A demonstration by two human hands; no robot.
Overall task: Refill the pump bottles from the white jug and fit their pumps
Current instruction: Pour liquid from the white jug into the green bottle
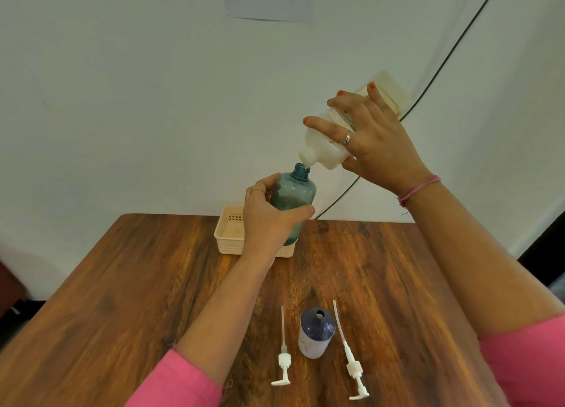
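Head view: a person pours from a tilted white jug (342, 131) into a teal bottle (293, 202) held up above the bench (122, 284).
Left hand (269, 220): fingers and thumb curled round the teal bottle's body, keeping it nearly upright.
Right hand (376, 140): spread fingers clasp the jug from above, thumb underneath, spout angled down.
Spout and neck: the jug's mouth sits just above the bottle's open neck, slightly to its right; whether they touch is unclear.
Pouring well: I judge it best to keep the spout centred over the narrow neck, tilt gradually, and watch the level so it stops short of the shoulder, leaving room for the pump tube.
Second bottle (316, 333): dark blue, open-necked, standing on the near bench, well below both hands.
Pumps: left pump (283, 361) and right pump (351, 364) lie flat either side of it, not yet fitted.
Basket (227, 235): pale, behind the left hand.
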